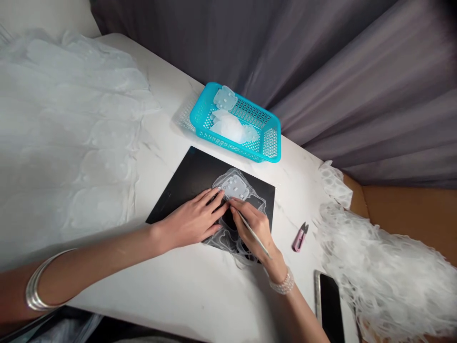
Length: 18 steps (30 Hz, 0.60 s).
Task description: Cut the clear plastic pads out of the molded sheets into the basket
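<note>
My left hand (pixel 191 220) lies flat on a black mat (pixel 200 176), its fingertips pressing on a clear plastic sheet (pixel 233 188) with a rounded, cut-out outline and small raised dots. My right hand (pixel 252 227) grips a slim silvery pen-like tool (pixel 255 234) against the same sheet, and its tip is hidden by my fingers. Both hands meet at the sheet's lower edge. Wispy transparent trimmings (pixel 228 247) spread beneath my hands.
A turquoise plastic basket (pixel 228 143) holding translucent pieces stands beyond the mat on the white marble table (pixel 167 143). Pink thread snips (pixel 299 237) and a black phone (pixel 330 305) lie to the right. Translucent sheeting and a heap of clear trimmings flank the table.
</note>
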Tool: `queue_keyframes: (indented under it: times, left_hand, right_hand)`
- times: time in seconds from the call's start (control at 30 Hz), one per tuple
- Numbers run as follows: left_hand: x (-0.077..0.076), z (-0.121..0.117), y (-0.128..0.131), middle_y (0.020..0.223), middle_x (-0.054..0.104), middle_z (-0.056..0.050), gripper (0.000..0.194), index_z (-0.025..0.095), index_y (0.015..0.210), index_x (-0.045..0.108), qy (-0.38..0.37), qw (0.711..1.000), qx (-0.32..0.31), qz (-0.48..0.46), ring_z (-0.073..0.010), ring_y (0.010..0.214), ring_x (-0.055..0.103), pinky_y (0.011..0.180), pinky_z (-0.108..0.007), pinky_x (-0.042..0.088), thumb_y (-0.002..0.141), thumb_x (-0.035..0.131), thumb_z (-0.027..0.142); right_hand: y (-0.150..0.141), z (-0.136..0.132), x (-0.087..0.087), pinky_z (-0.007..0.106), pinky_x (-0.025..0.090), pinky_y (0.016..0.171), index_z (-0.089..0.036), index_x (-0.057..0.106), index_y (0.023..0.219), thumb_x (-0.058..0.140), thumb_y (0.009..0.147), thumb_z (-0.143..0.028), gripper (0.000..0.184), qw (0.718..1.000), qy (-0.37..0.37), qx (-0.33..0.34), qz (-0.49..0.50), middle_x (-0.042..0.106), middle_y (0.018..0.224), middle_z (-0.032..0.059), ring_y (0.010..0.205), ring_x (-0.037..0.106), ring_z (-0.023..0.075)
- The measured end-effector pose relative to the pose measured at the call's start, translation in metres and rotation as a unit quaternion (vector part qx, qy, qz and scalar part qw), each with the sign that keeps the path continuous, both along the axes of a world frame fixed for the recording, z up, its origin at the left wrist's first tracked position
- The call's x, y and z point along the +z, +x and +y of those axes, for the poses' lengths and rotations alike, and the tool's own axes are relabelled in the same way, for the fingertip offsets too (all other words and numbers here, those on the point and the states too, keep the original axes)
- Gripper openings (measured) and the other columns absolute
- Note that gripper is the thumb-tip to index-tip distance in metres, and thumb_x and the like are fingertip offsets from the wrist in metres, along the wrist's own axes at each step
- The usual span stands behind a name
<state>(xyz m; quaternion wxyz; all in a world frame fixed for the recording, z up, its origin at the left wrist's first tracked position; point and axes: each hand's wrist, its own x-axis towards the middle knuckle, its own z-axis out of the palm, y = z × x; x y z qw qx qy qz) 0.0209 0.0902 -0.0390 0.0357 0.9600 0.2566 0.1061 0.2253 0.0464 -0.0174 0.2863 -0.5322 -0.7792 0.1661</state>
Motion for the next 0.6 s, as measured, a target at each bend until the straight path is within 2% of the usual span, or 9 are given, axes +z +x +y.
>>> queue_keyframes:
  times: [0.23,0.4,0.5,0.6]
  left_hand:
    - [0.002,-0.001,-0.001,0.153,0.041,-0.024,0.05,0.005,0.141,0.049,-0.005,1.0,-0.004,0.019,-0.0364,0.146,0.032,0.119,-0.048,0.03,0.103,0.037,0.035]
    - [0.003,0.0,-0.002,0.154,0.04,-0.023,0.052,0.006,0.147,0.043,0.005,0.999,-0.009,0.032,-0.0363,0.146,0.032,0.119,-0.049,0.029,0.103,0.036,0.034]
    - [0.004,-0.001,-0.002,0.153,0.042,-0.024,0.052,0.004,0.145,0.045,0.012,0.999,-0.011,0.035,-0.0375,0.145,0.034,0.119,-0.051,0.029,0.104,0.034,0.033]
    - [0.005,-0.001,-0.002,0.15,0.047,-0.02,0.05,0.006,0.142,0.051,0.015,0.999,-0.014,0.03,-0.0384,0.144,0.036,0.12,-0.055,0.025,0.104,0.032,0.033]
  right_hand:
    - [0.001,0.0,0.005,0.042,0.06,0.095,-0.01,0.061,0.123,0.04,0.101,-0.011,0.029,0.992,0.033,0.056,-0.109,0.072,0.104,0.018,0.115,0.068,0.0286]
    - [0.007,-0.012,0.01,0.042,0.06,0.094,-0.008,0.059,0.12,0.038,0.1,-0.006,0.029,0.986,0.022,0.076,-0.15,0.069,0.089,0.014,0.116,0.067,0.0292]
    - [0.007,-0.011,0.007,0.044,0.059,0.098,-0.012,0.058,0.124,0.039,0.1,-0.007,0.031,0.985,0.026,0.081,-0.147,0.069,0.093,0.0133,0.118,0.065,0.0283]
    - [0.006,-0.003,0.002,0.045,0.058,0.098,-0.012,0.059,0.125,0.041,0.1,-0.008,0.031,0.985,0.048,0.085,-0.142,0.07,0.1,0.0157,0.116,0.066,0.0285]
